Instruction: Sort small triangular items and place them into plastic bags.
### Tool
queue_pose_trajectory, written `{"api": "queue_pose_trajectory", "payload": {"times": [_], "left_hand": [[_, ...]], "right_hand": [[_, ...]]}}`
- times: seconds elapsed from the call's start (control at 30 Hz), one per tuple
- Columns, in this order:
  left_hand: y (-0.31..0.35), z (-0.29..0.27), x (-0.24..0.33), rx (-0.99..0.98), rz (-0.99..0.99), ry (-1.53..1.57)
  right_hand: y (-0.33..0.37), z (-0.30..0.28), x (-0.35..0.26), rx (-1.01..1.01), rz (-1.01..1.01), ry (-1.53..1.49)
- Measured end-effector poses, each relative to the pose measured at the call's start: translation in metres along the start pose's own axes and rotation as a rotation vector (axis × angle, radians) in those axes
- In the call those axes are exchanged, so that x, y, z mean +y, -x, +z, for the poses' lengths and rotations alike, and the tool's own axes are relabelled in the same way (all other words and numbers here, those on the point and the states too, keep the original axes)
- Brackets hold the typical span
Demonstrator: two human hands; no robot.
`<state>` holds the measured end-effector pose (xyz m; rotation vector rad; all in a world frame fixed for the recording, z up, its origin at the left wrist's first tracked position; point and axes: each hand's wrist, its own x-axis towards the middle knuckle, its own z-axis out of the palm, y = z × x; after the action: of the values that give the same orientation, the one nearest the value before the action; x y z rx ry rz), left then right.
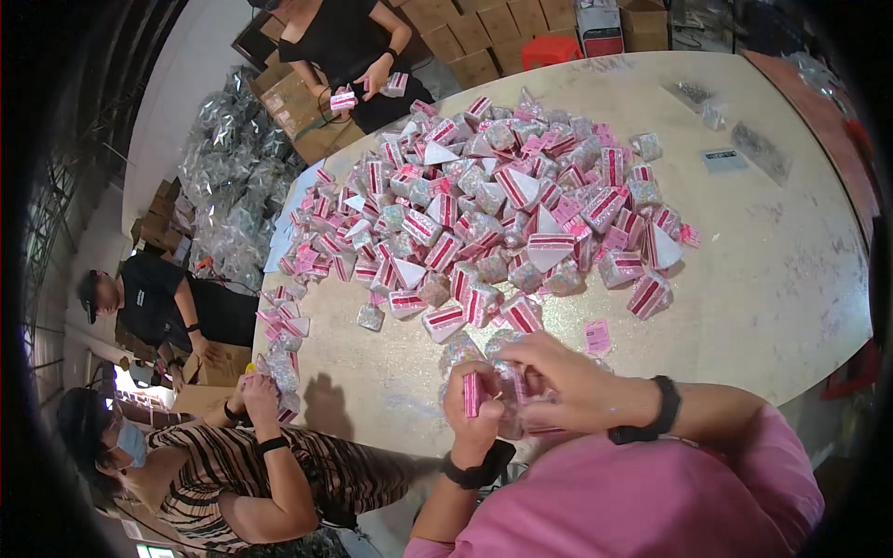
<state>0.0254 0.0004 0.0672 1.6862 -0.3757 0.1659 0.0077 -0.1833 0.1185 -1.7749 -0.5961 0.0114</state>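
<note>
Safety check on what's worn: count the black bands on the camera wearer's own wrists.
2: a black band on the left wrist and another band on the right; both wrists are in view.

Bench (781,279): broad, pale, rounded edge, pinkish marks on top. Side table (811,116): reddish-brown, at right. Stool (550,51): red plastic, beyond far edge. Cartons (488,39): brown cardboard, stacked behind. Wall (177,84): whitish, upper left. Ceiling (104,65): dark, ribbed. Opening (133,382): brightly lit, lower left. Floor (398,513): grey.
</note>
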Motion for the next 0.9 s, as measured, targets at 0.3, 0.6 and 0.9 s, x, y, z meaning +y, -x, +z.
{"api": "queue_pose_trajectory", "payload": {"times": [0.3,0.6,0.9], "left_hand": [[0.017,0.003,-0.002,0.0,-0.173,0.272],[0.026,-0.008,-0.022,-0.049,-0.212,0.09],[0.034,-0.023,-0.027,0.06,-0.383,0.245]], "right_hand": [[-0.015,0.054,0.025,0.154,-0.244,0.08],[-0.007,0.053,0.028,-0.146,0.072,-0.001],[0.038,-0.036,0.174,0.09,0.286,0.534]]}}
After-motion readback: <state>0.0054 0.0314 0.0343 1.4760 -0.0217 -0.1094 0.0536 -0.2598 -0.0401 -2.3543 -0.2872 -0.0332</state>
